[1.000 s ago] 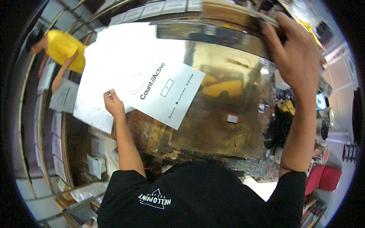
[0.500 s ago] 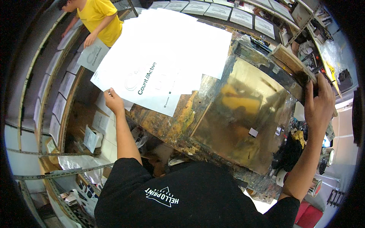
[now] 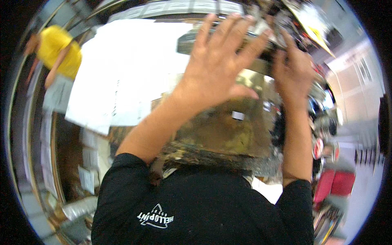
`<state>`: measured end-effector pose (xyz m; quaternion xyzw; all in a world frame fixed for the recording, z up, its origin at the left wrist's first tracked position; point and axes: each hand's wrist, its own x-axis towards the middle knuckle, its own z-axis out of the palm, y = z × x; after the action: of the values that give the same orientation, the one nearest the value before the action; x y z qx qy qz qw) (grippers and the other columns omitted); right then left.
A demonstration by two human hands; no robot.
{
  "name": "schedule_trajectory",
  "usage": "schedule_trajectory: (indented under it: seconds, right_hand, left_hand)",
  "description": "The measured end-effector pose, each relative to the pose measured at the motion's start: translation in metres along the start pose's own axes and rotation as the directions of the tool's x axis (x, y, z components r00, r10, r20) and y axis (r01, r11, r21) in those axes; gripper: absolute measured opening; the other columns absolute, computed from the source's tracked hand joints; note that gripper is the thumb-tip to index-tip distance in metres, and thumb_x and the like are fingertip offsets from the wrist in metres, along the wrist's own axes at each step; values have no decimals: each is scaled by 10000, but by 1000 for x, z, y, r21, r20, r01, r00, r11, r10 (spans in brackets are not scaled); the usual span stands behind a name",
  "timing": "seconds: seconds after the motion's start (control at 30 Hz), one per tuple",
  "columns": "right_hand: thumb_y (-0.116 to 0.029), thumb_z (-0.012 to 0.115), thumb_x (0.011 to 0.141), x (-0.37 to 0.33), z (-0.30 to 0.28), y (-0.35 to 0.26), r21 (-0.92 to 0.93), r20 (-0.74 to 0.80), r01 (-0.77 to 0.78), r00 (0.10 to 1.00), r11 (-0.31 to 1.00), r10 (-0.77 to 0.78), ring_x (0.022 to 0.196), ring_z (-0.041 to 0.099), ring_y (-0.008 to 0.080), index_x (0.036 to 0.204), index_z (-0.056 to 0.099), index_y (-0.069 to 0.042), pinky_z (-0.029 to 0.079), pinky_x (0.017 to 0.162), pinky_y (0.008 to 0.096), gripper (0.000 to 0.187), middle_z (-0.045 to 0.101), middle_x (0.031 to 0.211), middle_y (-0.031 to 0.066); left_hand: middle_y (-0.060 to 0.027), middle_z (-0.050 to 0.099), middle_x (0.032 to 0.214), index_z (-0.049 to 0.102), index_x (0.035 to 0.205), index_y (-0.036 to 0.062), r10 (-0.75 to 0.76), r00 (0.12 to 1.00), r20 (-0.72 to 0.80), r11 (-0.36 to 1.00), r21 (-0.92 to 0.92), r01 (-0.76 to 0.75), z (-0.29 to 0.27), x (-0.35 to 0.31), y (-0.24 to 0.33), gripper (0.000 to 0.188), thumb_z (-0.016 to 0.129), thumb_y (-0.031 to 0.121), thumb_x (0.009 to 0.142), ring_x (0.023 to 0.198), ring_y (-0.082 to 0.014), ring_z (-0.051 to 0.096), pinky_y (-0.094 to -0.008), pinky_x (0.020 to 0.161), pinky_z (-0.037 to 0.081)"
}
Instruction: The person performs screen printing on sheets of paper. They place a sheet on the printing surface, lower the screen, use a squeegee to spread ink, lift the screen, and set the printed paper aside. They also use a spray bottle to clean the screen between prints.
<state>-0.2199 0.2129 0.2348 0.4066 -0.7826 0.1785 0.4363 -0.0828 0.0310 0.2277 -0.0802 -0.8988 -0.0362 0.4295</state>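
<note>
My left hand [image 3: 222, 61] is raised over the worktable, fingers spread and nothing in it. It hides part of the glossy brown-gold board [image 3: 212, 130] on the table. My right hand [image 3: 295, 73] is at the board's far right corner, its fingers bent and smeared by motion; whether they hold anything is unclear. On the board lies a small white square [image 3: 238, 116]. A pile of large white paper sheets [image 3: 130, 53] covers the table's left part, left of my left hand, with blurred dark print near its lower edge.
At the far left a person in a yellow shirt [image 3: 59, 49] holds a printed sheet [image 3: 61, 90] beside the shelving racks [image 3: 47, 151]. More printed sheets [image 3: 175, 7] lie in a row at the back. Cans [image 3: 326, 125] and a red chair [image 3: 342, 183] are on the right.
My left hand has let go of the paper pile's near edge and moved right, over the board. My right hand has shifted left, away from the wooden bar it held. The view has turned.
</note>
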Motion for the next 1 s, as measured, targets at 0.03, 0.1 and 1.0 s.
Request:
schedule_trajectory:
  seconds: [0.03,0.1,1.0]
  right_hand:
    - [-212,738,868,-7,2,1,9,-4,3,1000,1000,-3,785,646,309,1374,636,-162,511,764,456,519,680,845,100]
    - [-200,726,867,-18,11,7,90,-138,98,987,991,-85,757,635,285,1354,616,-82,491,713,439,513,656,820,85]
    - [-116,778,739,-204,-172,122,-7,341,-661,703,750,624,1284,579,360,894,598,7,427,1096,440,267,623,1379,200]
  left_hand:
    - [-165,568,1392,491,1522,144,16,998,55,1000,6,-16,18,16,10,1111,861,641,599,1341,-359,502,-573,1154,318]
    - [-67,634,1183,592,1365,149,-9,992,125,996,90,-2,40,17,10,965,899,587,562,1108,-271,598,-512,1046,384]
    - [-31,683,956,735,1157,119,48,998,35,983,175,-53,52,-31,28,851,851,704,550,882,-233,634,-417,801,426]
